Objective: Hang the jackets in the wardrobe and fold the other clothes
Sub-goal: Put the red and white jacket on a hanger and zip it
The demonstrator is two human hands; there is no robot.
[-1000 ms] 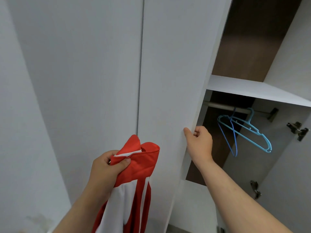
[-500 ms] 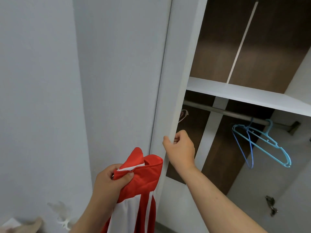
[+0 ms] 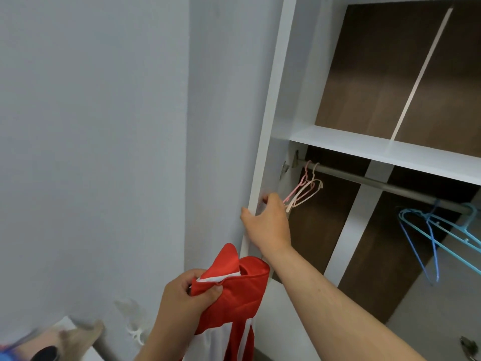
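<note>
Since half a second ago the wardrobe door (image 3: pixel 269 121) has swung wider under our right grip (image 3: pixel 268 225), baring pale pink hangers (image 3: pixel 304 190) on the rail (image 3: pixel 377 184) just beyond its knuckles. Blue hangers (image 3: pixel 437 235) farther right are cut off. Our right grip curls round the door's edge, fingertips hidden behind it. Below and left of it, our left grip (image 3: pixel 186 295) is clamped on the red-and-white jacket (image 3: pixel 239 290), whose lower part runs out of view.

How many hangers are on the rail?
4: pink hanger and white hanger at the rail's left end; dark blue hanger and light blue hanger at right. More may be cut off.
</note>
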